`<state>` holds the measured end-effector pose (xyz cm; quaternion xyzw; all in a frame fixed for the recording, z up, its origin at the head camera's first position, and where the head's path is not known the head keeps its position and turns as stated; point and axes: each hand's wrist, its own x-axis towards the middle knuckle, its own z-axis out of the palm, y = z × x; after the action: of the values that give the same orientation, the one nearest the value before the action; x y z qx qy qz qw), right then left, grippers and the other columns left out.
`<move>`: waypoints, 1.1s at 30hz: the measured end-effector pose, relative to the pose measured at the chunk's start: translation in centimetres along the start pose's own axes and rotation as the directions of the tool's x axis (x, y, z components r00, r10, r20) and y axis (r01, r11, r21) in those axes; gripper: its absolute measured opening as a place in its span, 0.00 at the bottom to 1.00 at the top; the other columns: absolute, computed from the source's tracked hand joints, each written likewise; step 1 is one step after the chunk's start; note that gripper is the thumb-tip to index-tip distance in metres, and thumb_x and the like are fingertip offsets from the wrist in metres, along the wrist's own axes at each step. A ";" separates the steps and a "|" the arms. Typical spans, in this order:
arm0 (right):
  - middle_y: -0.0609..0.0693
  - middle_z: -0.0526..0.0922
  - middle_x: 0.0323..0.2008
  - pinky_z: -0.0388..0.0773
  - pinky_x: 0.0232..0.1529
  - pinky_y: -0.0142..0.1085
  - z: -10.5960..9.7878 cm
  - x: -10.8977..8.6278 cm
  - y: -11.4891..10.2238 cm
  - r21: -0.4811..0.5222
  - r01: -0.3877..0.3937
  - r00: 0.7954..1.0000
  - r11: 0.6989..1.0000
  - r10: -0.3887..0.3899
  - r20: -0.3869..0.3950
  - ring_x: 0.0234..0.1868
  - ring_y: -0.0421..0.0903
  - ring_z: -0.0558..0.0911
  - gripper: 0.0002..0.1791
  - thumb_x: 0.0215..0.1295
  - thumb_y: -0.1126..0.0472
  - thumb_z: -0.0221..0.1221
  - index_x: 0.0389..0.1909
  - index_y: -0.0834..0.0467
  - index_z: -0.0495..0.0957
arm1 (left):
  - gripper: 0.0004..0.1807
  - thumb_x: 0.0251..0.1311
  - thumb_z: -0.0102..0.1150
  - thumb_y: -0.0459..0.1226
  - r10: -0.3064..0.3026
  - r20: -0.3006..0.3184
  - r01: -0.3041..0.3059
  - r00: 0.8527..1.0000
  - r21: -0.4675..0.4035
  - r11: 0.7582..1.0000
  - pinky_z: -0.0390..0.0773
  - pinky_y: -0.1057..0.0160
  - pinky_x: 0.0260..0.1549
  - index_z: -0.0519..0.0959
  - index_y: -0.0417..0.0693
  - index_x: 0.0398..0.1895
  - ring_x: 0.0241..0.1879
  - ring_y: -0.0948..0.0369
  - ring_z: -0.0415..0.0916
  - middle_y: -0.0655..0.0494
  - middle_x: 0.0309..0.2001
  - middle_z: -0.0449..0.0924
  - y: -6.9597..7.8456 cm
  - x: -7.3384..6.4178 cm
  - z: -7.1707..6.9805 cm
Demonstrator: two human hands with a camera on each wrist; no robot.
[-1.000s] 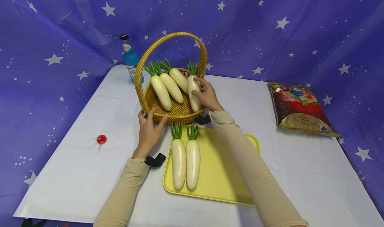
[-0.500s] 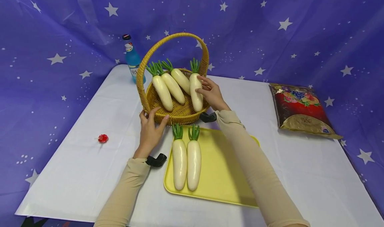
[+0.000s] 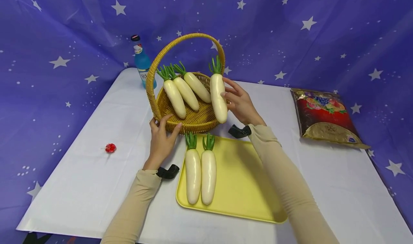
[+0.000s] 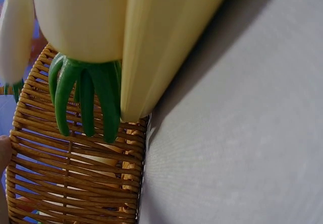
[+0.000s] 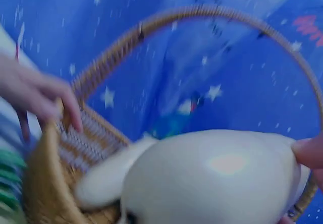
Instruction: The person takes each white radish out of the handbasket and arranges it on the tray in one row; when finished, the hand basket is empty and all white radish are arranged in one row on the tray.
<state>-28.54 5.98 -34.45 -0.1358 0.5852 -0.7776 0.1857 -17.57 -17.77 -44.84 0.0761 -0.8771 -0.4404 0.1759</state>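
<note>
A glossy white, elongated radish with green stalks [image 3: 218, 102] has just shifted up to the right rim of the golden-brown woven wicker basket [image 3: 198, 128]; my right hand [image 3: 241, 103], partly closed, pinches it between thumb and fingers; my grip now appears to bear its weight; compared with the earlier frame, radish and right hand sit further right; my left hand [image 3: 162, 140], fingers bent over the near-left rim, holds unchanged; three matching radishes [image 3: 185, 92] remain inside, two on the yellow rectangular tray [image 3: 240, 181].
</note>
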 end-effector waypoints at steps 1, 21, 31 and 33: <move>0.54 0.67 0.54 0.76 0.43 0.38 -0.2 -0.8 -0.1 0.027 -0.001 1.000 1.000 0.001 0.014 0.51 0.48 0.74 0.28 0.64 0.69 0.50 0.64 0.48 0.61 | 0.30 0.57 0.50 0.59 0.001 0.000 -0.001 1.000 0.000 1.000 0.64 0.39 0.49 0.64 0.60 0.60 0.62 0.38 0.52 0.33 0.65 0.41 0.0 0.0 0.0; 0.56 0.64 0.56 0.76 0.43 0.36 -2.1 -14.4 6.1 -0.080 -0.208 0.977 0.975 0.211 0.027 0.48 0.42 0.76 0.30 0.62 0.64 0.54 0.64 0.53 0.57 | 0.31 0.56 0.50 0.59 -0.002 0.011 0.002 1.000 -0.010 1.000 0.64 0.39 0.49 0.64 0.59 0.61 0.62 0.38 0.52 0.32 0.65 0.40 0.3 0.1 0.0; 0.56 0.70 0.55 0.73 0.46 0.34 -0.3 -17.1 9.2 -0.355 -0.259 0.966 0.898 0.240 -0.099 0.49 0.44 0.76 0.27 0.57 0.57 0.61 0.58 0.48 0.65 | 0.30 0.57 0.50 0.59 0.003 0.009 -0.003 1.000 -0.011 1.000 0.64 0.39 0.49 0.63 0.59 0.61 0.62 0.38 0.51 0.32 0.65 0.40 0.0 0.1 0.1; 0.54 0.71 0.54 0.72 0.48 0.36 -0.2 -17.3 9.2 -0.435 -0.242 0.970 0.867 0.223 -0.095 0.49 0.47 0.76 0.26 0.57 0.55 0.61 0.57 0.46 0.66 | 0.30 0.57 0.50 0.59 0.001 0.011 -0.001 1.000 -0.007 1.000 0.64 0.39 0.48 0.63 0.59 0.61 0.62 0.38 0.51 0.33 0.65 0.40 0.0 0.1 0.1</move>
<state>-11.94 11.60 -43.27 -0.0866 0.7625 -0.5985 0.2300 -17.67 -17.70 -44.87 0.0727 -0.8766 -0.4437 0.1715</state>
